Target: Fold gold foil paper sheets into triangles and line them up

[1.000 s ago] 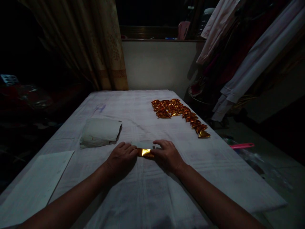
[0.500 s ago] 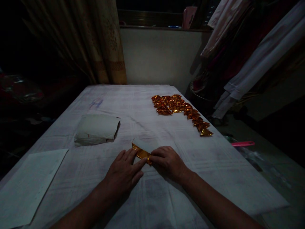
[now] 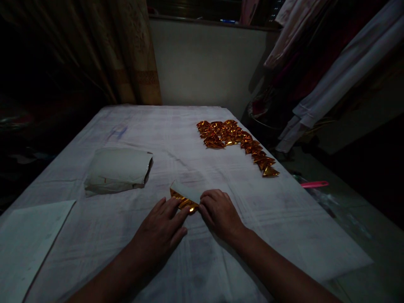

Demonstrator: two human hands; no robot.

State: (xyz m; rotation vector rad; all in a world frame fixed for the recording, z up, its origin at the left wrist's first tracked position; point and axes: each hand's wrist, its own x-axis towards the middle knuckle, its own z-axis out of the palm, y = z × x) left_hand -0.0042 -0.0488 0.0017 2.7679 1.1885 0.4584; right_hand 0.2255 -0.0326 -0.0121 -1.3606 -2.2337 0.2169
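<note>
A sheet of gold foil paper with a pale back (image 3: 187, 191) lies on the cloth-covered table, partly folded so a shiny gold strip shows along its near side. My left hand (image 3: 159, 229) holds that strip down, its fingertips on the foil and the thumb lower and apart. At the paper's right end, the bunched fingers of my right hand (image 3: 222, 214) pinch the folded edge. My fingers hide part of the fold. Several folded gold foil pieces (image 3: 232, 134) sit in a cluster and a trailing row at the table's far right.
A pale, flattened paper packet (image 3: 120, 170) lies left of my hands, with a white sheet (image 3: 28, 244) nearer the left edge. Clothes (image 3: 331, 84) hang at the right. A pink handle (image 3: 314, 184) shows beyond the table's right edge. A curtain (image 3: 135, 54) hangs behind.
The gold strip now looks narrower and more creased under my fingers, and my right fingers are bunched closer at its end. The whole view has shifted slightly.
</note>
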